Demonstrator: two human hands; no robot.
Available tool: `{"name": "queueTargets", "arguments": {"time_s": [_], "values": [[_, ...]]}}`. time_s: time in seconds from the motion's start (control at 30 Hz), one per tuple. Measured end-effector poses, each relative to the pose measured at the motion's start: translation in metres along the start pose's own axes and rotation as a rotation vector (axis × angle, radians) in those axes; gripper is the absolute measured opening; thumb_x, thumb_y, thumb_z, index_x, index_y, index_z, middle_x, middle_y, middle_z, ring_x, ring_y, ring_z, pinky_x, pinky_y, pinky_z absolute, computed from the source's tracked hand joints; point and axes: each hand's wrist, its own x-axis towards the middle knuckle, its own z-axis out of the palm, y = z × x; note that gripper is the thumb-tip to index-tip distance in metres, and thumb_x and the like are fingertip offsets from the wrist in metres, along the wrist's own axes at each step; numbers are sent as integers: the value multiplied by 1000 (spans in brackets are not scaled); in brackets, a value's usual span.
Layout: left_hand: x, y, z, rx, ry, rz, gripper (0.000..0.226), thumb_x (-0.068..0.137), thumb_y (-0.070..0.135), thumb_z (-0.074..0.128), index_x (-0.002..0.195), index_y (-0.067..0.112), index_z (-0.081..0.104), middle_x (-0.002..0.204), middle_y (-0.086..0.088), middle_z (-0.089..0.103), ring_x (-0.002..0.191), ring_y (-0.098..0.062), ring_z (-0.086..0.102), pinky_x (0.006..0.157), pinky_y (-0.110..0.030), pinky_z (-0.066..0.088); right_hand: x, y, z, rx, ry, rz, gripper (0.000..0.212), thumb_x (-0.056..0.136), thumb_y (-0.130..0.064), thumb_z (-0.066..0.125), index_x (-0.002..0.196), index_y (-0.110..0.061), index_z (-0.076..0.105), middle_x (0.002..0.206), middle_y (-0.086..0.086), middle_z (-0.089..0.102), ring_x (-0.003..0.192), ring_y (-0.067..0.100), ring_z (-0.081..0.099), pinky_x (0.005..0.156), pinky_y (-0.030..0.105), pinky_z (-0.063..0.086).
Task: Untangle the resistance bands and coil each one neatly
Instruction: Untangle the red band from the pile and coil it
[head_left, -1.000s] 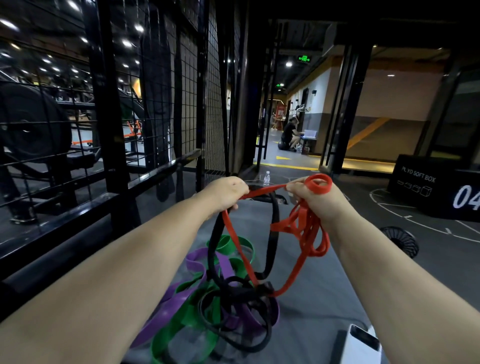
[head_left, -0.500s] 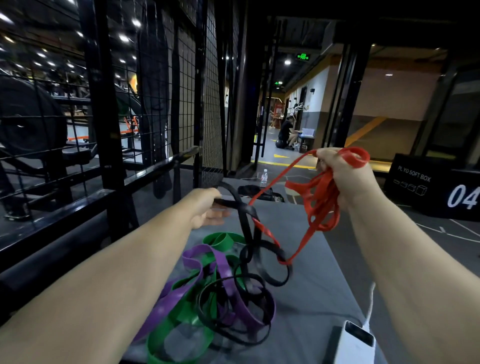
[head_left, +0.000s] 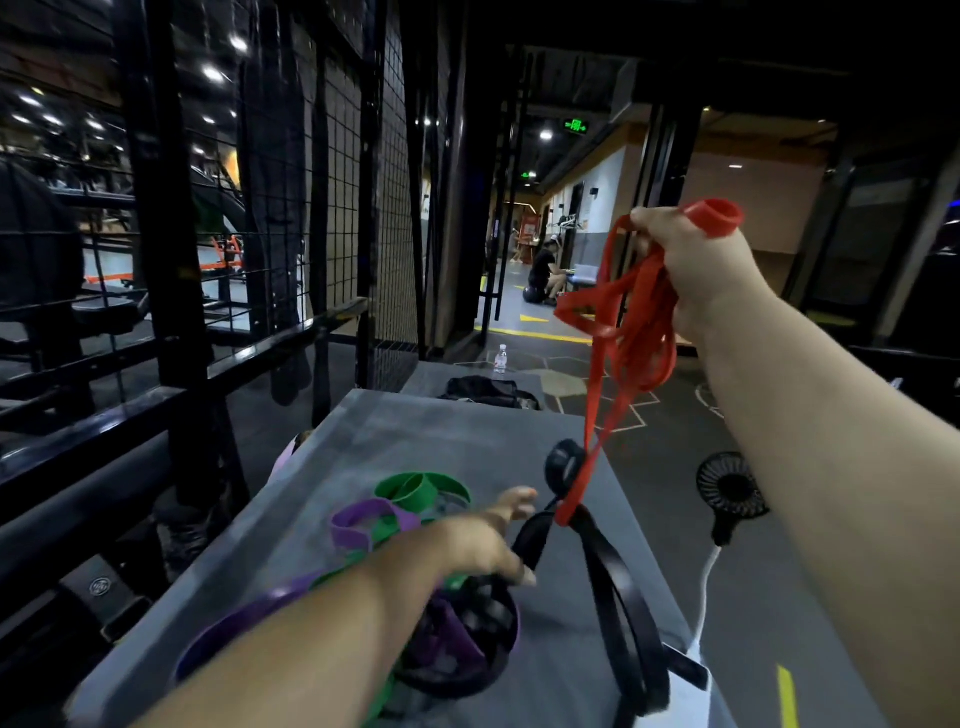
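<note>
Right hand (head_left: 696, 265), grip clamped on the bunched red band (head_left: 634, 322), holds it high; its tail hooks a black band (head_left: 605, 566) on the tabletop (head_left: 415, 431). Left hand (head_left: 478, 540), grip apart, should pin black while red slides free

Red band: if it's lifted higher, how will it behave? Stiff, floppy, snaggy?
Likely floppy: the red band droops in loose loops from the right hand. Probably light: one hand's grip carries the whole bunch. Apt to snag: its lowest loop looks caught on the black band, which would probably drag along.
</note>
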Motion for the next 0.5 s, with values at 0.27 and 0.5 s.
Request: {"name": "queueTargets", "arguments": {"time_s": [0.27, 0.5], "values": [[2, 18, 2, -202, 128, 244, 59, 83, 7, 70, 129, 28, 39, 85, 1, 66, 82, -10, 61, 89, -32, 48, 3, 8, -17, 27, 18, 46, 13, 87, -25, 69, 88, -17, 59, 59, -7, 56, 52, 12, 57, 60, 30, 54], [-8, 33, -46, -153, 283, 167, 9, 70, 15, 62, 70, 24, 58, 62, 3, 50, 60, -12, 45, 59, -26, 36, 5, 46, -32, -103, 89, 133, 15, 71, -31, 73, 72, -20, 63, 65, 1, 55, 63, 22, 52, 75, 44, 53]]}}
